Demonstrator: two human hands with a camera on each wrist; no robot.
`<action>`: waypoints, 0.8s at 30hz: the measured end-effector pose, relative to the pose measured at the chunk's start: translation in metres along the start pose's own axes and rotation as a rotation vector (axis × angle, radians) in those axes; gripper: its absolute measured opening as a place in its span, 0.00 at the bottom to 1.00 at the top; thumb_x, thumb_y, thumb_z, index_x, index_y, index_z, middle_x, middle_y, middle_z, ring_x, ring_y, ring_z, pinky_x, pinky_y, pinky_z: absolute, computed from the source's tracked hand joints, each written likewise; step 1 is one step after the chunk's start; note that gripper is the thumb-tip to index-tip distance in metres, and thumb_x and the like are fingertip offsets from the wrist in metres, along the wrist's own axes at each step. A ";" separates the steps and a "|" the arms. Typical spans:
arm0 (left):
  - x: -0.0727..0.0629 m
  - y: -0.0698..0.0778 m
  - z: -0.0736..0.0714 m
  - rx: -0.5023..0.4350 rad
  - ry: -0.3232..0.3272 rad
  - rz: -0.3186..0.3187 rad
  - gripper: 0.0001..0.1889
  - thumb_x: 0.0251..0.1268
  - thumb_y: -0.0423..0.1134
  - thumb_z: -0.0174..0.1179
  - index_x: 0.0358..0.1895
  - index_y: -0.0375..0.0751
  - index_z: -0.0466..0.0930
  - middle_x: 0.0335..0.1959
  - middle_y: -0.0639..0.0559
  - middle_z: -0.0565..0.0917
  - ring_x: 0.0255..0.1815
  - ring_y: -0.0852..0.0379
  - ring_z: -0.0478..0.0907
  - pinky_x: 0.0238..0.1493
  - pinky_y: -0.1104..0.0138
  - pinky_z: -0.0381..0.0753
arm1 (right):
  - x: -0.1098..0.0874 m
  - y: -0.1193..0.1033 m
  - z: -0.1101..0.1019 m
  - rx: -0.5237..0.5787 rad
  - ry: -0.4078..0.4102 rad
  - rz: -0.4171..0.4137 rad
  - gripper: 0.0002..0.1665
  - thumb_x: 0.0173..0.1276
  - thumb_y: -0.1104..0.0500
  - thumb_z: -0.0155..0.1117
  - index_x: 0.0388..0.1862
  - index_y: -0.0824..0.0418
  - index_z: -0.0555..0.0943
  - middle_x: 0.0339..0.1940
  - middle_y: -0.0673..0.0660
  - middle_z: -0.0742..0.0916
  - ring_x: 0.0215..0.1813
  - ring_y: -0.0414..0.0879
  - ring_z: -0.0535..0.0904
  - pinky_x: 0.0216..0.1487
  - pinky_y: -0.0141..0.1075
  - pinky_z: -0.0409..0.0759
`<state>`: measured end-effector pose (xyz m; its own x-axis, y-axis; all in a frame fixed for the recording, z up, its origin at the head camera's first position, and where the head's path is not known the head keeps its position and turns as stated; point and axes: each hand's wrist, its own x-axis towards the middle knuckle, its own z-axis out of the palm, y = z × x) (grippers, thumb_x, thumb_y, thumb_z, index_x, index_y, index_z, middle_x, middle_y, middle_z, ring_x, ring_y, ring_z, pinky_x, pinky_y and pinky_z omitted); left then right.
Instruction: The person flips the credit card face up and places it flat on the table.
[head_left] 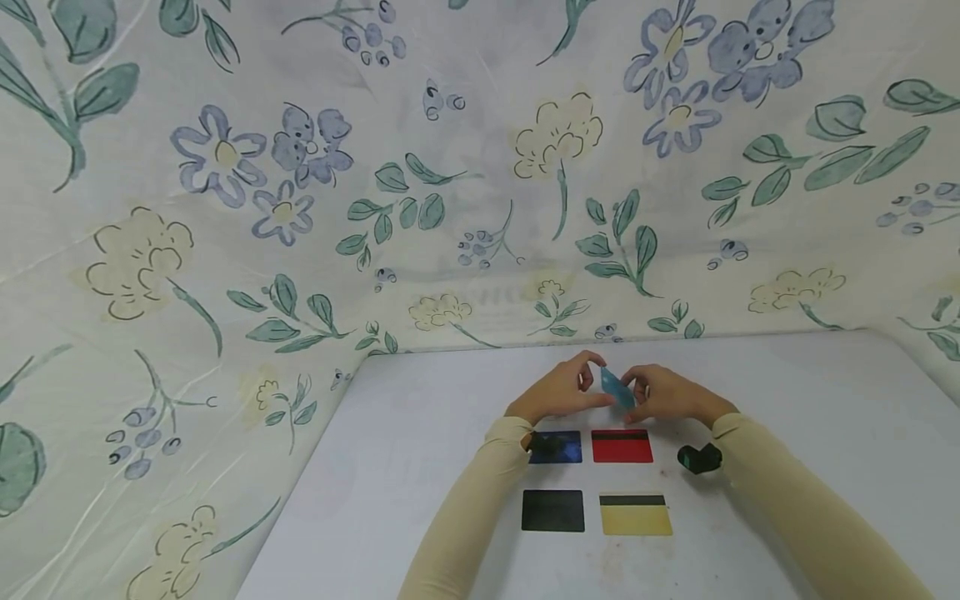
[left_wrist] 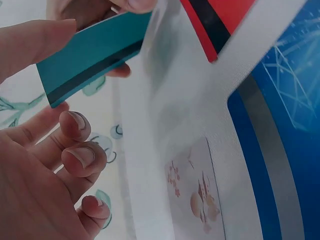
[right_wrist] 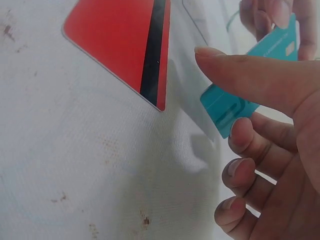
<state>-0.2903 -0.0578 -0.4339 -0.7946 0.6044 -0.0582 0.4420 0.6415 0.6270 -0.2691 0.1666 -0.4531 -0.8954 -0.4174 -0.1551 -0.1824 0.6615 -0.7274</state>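
Observation:
Both hands hold a teal bank card (head_left: 617,388) between them, tilted up above the far part of the white table. My left hand (head_left: 558,392) pinches one end of it, thumb on one face and index fingertip at the corner; the other fingers are loosely bent. At the opposite end my right hand (head_left: 671,394) grips the card between thumb and fingers. In the left wrist view a dark stripe runs along the card; the right wrist view shows its other face with a small chip. Nearest below the hands lie a red card (head_left: 622,451) and a blue card (head_left: 574,455).
Closer to the body, a black card (head_left: 552,510) and a yellow card (head_left: 636,520) lie side by side on the white table (head_left: 360,500). A pale card with a flower print (left_wrist: 195,195) shows near the blue one. Floral cloth (head_left: 465,183) hangs behind the table.

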 end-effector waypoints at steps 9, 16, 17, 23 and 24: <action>-0.002 -0.008 -0.001 0.036 -0.009 -0.020 0.32 0.65 0.55 0.68 0.68 0.50 0.69 0.39 0.52 0.76 0.32 0.61 0.72 0.31 0.71 0.72 | -0.001 -0.001 -0.002 -0.022 0.004 0.011 0.40 0.57 0.55 0.83 0.63 0.71 0.75 0.35 0.57 0.80 0.41 0.47 0.75 0.43 0.38 0.75; -0.003 -0.011 -0.001 0.050 -0.006 -0.037 0.32 0.64 0.56 0.68 0.67 0.51 0.70 0.36 0.53 0.76 0.32 0.60 0.72 0.31 0.71 0.72 | -0.001 0.001 -0.003 -0.038 0.004 0.005 0.41 0.58 0.54 0.82 0.64 0.71 0.76 0.33 0.56 0.79 0.39 0.47 0.74 0.40 0.37 0.74; -0.003 -0.012 -0.001 0.049 -0.006 -0.041 0.32 0.64 0.56 0.68 0.67 0.51 0.70 0.36 0.53 0.76 0.32 0.60 0.72 0.31 0.71 0.71 | -0.001 0.001 -0.002 -0.038 0.005 0.008 0.41 0.57 0.54 0.82 0.64 0.70 0.76 0.33 0.56 0.79 0.39 0.46 0.74 0.40 0.37 0.74; -0.003 -0.013 -0.001 0.054 -0.009 -0.049 0.32 0.63 0.56 0.68 0.67 0.52 0.70 0.36 0.54 0.75 0.33 0.60 0.72 0.31 0.71 0.71 | -0.001 0.001 -0.002 -0.058 0.014 0.008 0.40 0.57 0.54 0.83 0.64 0.70 0.77 0.34 0.56 0.79 0.40 0.47 0.74 0.40 0.37 0.75; -0.003 -0.014 0.000 0.059 -0.010 -0.049 0.32 0.63 0.56 0.68 0.67 0.52 0.70 0.36 0.54 0.75 0.33 0.60 0.72 0.31 0.71 0.71 | -0.001 0.001 -0.002 -0.060 0.015 0.008 0.40 0.57 0.54 0.83 0.64 0.70 0.77 0.34 0.56 0.79 0.41 0.47 0.74 0.40 0.37 0.75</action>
<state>-0.2941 -0.0688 -0.4422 -0.8116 0.5764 -0.0954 0.4269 0.6965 0.5768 -0.2692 0.1690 -0.4520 -0.9028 -0.4029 -0.1506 -0.1988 0.7012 -0.6847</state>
